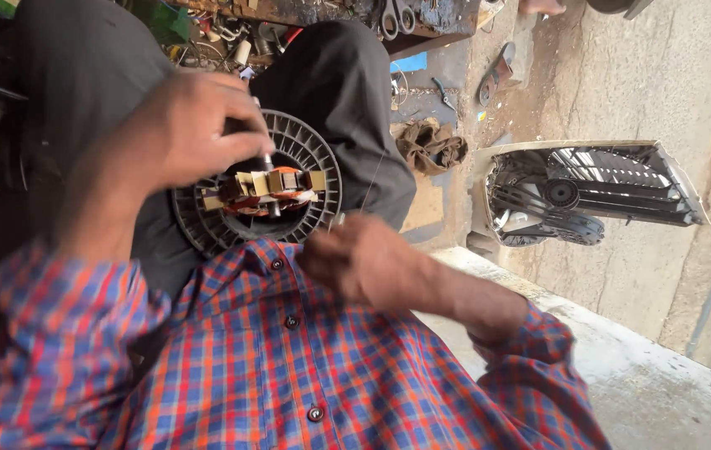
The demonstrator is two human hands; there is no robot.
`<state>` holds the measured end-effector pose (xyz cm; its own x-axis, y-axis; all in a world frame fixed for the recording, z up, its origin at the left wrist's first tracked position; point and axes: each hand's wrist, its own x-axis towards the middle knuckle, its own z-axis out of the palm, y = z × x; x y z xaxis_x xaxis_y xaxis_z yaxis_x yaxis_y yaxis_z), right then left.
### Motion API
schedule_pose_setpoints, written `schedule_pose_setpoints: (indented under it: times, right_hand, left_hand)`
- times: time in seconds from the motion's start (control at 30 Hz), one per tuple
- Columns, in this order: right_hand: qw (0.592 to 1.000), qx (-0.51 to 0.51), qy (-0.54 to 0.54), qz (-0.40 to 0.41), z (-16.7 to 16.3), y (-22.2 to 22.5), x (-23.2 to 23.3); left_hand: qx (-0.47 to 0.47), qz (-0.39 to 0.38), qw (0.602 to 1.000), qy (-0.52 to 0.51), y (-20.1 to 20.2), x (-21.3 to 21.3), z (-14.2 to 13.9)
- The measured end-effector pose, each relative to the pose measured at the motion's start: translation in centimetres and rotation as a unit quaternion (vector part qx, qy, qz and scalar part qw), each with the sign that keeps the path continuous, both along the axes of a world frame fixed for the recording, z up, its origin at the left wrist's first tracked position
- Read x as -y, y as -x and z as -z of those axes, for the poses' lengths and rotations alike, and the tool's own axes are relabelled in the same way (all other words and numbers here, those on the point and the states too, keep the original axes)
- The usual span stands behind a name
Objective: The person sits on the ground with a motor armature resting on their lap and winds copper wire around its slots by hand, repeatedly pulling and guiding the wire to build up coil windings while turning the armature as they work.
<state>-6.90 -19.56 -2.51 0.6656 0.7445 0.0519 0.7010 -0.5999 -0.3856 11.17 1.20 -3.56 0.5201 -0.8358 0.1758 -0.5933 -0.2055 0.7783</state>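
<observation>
While left hand [180, 133] grips motor stator [268, 190] in fan housing [310, 154], right hand [364, 258] is clenched.

A fan motor [268, 190] sits in a round grey grille [310, 154] on the person's lap. The left hand [185, 129] pinches a thin tool [268, 158] onto the motor. The right hand [364, 262], curled, pulls a thin wire [370, 185]. A fan casing [589, 192] lies on the floor nearby.

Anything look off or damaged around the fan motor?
Yes. A fan housing lies tipped against the wall, grille exposed. The motor sits bare in its round grille, copper windings showing, left hand on it.
</observation>
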Motion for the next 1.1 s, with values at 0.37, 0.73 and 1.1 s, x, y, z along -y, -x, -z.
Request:
schedule_pose_setpoints:
  times: [0.37,0.73,1.1]
  right_hand:
    - [0.944,-0.136,-0.290,0.081,0.2,-11.7,-0.6]
    - [0.959,-0.020,-0.175,0.220,4.2,-13.8,2.0]
    - [0.970,0.133,0.021,0.203,-3.4,-6.7,1.8]
  left_hand:
    - [0.146,-0.163,0.960,0.174,11.3,-2.9,4.2]
    - [0.111,-0.187,0.962,0.163,10.4,-3.1,1.4]
    - [-0.070,0.049,0.995,-0.053,-2.1,2.8,2.6]
